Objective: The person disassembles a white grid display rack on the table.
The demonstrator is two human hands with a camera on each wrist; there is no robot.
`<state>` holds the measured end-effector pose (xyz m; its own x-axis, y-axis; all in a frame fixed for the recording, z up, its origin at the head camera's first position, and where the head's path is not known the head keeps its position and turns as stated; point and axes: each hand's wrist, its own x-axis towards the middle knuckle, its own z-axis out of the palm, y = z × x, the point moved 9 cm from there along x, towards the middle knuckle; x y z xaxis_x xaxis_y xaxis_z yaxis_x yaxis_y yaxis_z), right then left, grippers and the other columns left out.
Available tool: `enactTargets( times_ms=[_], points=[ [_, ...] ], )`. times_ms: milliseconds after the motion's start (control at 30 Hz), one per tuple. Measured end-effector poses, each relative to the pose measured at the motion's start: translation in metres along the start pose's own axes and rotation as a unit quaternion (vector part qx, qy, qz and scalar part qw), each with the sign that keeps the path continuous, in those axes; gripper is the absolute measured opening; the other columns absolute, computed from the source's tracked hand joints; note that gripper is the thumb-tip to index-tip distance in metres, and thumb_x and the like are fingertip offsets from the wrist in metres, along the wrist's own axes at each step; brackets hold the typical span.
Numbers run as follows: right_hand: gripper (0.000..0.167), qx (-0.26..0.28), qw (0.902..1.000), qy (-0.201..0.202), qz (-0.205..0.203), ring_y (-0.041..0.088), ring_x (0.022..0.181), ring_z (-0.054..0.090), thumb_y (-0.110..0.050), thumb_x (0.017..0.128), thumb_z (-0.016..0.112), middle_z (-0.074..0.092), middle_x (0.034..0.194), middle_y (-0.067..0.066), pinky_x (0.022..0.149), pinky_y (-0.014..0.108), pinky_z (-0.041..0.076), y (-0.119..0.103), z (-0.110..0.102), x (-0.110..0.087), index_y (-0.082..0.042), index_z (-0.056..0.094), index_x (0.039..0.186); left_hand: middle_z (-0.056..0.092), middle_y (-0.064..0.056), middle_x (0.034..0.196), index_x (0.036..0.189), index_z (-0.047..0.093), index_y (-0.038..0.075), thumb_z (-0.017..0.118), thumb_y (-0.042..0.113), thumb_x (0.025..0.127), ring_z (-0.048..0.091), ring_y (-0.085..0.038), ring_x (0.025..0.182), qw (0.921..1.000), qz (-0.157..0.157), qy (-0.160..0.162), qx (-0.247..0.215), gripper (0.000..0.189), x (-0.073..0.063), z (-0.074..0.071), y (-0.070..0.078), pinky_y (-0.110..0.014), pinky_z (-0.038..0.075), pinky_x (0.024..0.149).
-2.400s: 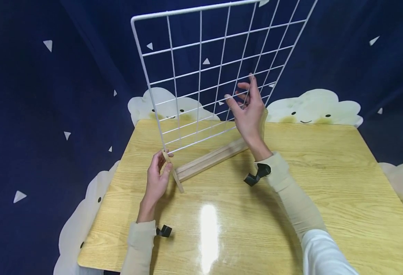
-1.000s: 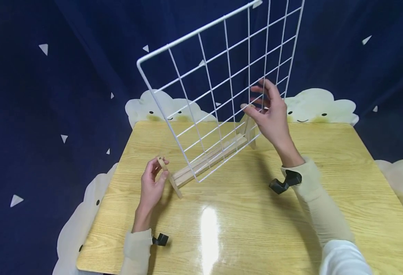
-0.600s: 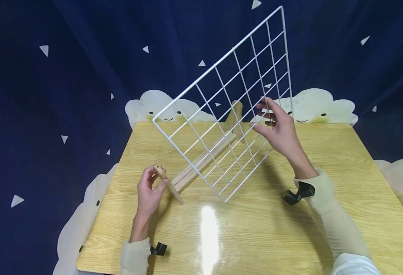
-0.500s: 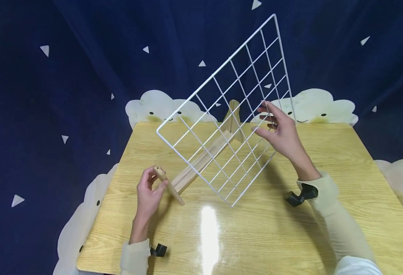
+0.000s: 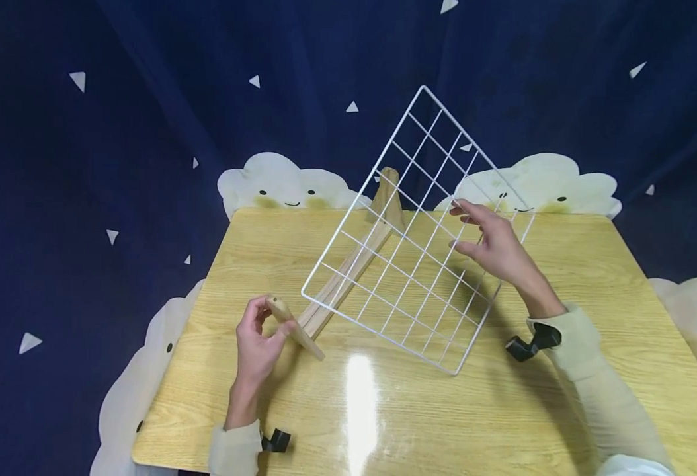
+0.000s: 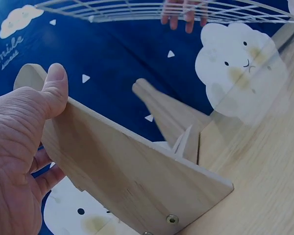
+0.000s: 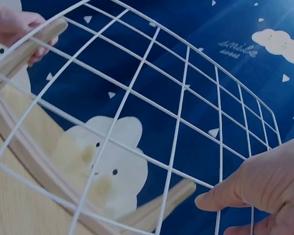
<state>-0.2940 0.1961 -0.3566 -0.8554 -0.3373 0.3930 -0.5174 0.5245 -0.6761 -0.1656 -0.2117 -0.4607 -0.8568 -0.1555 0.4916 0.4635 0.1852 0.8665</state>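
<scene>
My left hand [image 5: 256, 347] grips the near end piece of a wooden stand [image 5: 315, 322], thumb on one face and fingers behind. In the left wrist view that end piece [image 6: 122, 156] is a shaped board with a bolt low down. A grooved bar joins it to the far end piece [image 5: 389, 195]. My right hand [image 5: 497, 248] holds a white wire grid panel [image 5: 421, 209], which is tilted above the table and overlaps the bar in the head view. Its wires [image 7: 179, 118] pass by the right thumb in the right wrist view; the fingertips are partly hidden.
The stand is on a wood-grain table [image 5: 563, 330] with a bright reflection. White cloud shapes [image 5: 277, 178] line the table's edges. A dark blue curtain [image 5: 146, 99] with small white triangles hangs behind.
The grid panel has come away from the stand's end piece and swung down, tilting toward the right. My right hand has moved right and lower. The stand has turned, its far end shifting left.
</scene>
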Motion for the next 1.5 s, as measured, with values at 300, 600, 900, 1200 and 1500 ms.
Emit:
enactTargets(
  times_ms=[300, 600, 900, 1200, 1500],
  points=[
    [0.07, -0.03, 0.9981, -0.052, -0.008, 0.05, 0.127, 0.051, 0.018, 0.085, 0.069, 0.056, 0.139, 0.031, 0.112, 0.065, 0.038, 0.029, 0.017, -0.003, 0.011, 0.043, 0.15, 0.066, 0.005, 0.1, 0.115, 0.057, -0.016, 0.08, -0.023, 0.07, 0.061, -0.011, 0.097, 0.9997, 0.02, 0.012, -0.01, 0.051, -0.006, 0.0, 0.005, -0.023, 0.049, 0.096],
    [0.074, -0.088, 0.9899, -0.111, -0.009, 0.051, 0.133, 0.048, 0.021, 0.078, 0.058, 0.057, 0.137, 0.031, 0.111, 0.067, 0.037, 0.048, 0.024, -0.006, 0.011, 0.042, 0.15, 0.065, 0.006, 0.103, 0.119, 0.055, -0.017, 0.081, -0.024, 0.069, 0.06, -0.009, 0.098, 0.9997, 0.021, 0.011, -0.008, 0.056, -0.009, 0.0, 0.008, -0.021, 0.047, 0.095],
    [0.07, -0.114, 0.9812, -0.154, -0.024, 0.051, 0.127, 0.053, 0.021, 0.079, 0.063, 0.062, 0.129, 0.031, 0.107, 0.065, 0.042, 0.057, 0.032, -0.009, 0.013, 0.046, 0.146, 0.065, 0.006, 0.1, 0.116, 0.056, -0.015, 0.082, -0.025, 0.067, 0.06, -0.009, 0.094, 0.9989, 0.04, 0.021, -0.006, 0.056, -0.012, -0.001, 0.012, -0.02, 0.048, 0.09],
    [0.07, -0.134, 0.9715, -0.195, -0.01, 0.051, 0.123, 0.056, 0.02, 0.079, 0.067, 0.061, 0.129, 0.032, 0.104, 0.064, 0.046, 0.072, 0.045, -0.008, 0.013, 0.047, 0.145, 0.064, 0.006, 0.102, 0.111, 0.056, -0.015, 0.084, -0.022, 0.066, 0.059, -0.009, 0.092, 0.999, 0.038, 0.025, -0.001, 0.054, -0.016, 0.0, 0.015, -0.018, 0.049, 0.085],
    [0.072, -0.203, 0.9458, -0.253, 0.011, 0.046, 0.113, 0.064, 0.019, 0.077, 0.069, 0.062, 0.133, 0.028, 0.083, 0.06, 0.055, 0.087, 0.072, -0.005, 0.007, 0.05, 0.146, 0.058, 0.001, 0.106, 0.113, 0.045, -0.018, 0.076, -0.029, 0.07, 0.058, -0.009, 0.095, 0.9981, 0.031, 0.02, -0.05, 0.054, -0.019, 0.007, 0.013, -0.017, 0.05, 0.086]
  ],
)
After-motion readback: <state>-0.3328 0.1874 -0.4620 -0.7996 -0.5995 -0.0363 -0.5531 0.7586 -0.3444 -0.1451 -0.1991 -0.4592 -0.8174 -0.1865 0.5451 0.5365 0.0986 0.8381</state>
